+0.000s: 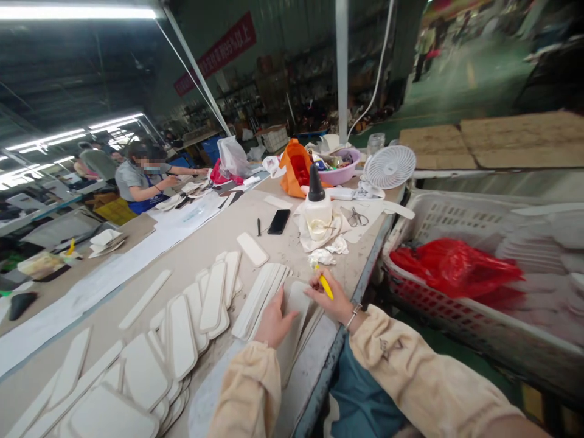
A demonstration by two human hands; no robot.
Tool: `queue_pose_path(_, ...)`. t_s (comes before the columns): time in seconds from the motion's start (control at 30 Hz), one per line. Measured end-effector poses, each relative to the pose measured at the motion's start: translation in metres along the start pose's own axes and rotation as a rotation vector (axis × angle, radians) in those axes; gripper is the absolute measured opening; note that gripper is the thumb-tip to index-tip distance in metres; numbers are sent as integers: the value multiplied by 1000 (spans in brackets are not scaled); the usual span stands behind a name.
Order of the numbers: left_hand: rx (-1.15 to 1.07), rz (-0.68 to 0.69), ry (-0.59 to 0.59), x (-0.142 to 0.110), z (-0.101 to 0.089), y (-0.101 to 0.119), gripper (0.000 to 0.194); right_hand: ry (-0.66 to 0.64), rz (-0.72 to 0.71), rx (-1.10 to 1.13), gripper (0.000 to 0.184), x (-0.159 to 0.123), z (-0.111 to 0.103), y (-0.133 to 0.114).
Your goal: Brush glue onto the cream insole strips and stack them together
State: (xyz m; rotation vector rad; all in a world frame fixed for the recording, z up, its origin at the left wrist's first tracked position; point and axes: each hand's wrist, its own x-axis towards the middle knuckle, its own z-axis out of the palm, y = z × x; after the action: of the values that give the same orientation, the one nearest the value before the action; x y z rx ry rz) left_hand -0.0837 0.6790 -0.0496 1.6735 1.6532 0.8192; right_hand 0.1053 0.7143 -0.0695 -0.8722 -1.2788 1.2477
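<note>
My left hand (276,319) is on a pale, round-cornered panel (292,331), with the index finger along its left edge and the thumb over its face. My right hand (331,293) pinches a slim yellow-handled tool (325,286) at the panel's upper right; its working tip is too small to make out. Left of my left hand lies a fanned stack of white panels (258,298). More rounded white panels (182,334) overlap across the table's left side. Just beyond my right hand is crumpled white paper (323,255).
A white bottle with a black nozzle (318,207), a phone (278,221) and scissors (356,217) lie farther back, near an orange bag (294,167), a purple basin (342,173) and a white fan (391,166). Right of the table edge stands a white crate (401,234). A co-worker (141,176) sits far left.
</note>
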Motion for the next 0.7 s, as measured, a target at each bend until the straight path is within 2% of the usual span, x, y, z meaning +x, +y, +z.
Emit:
queue_pose_path(0.27, -21, -34, 9, 2, 8, 2, 63, 30, -11, 86, 36, 5, 2, -4)
queue_pose_path(0.7, -204, -113, -32, -1, 10, 23, 39, 138, -46, -33, 32, 8, -5, -8)
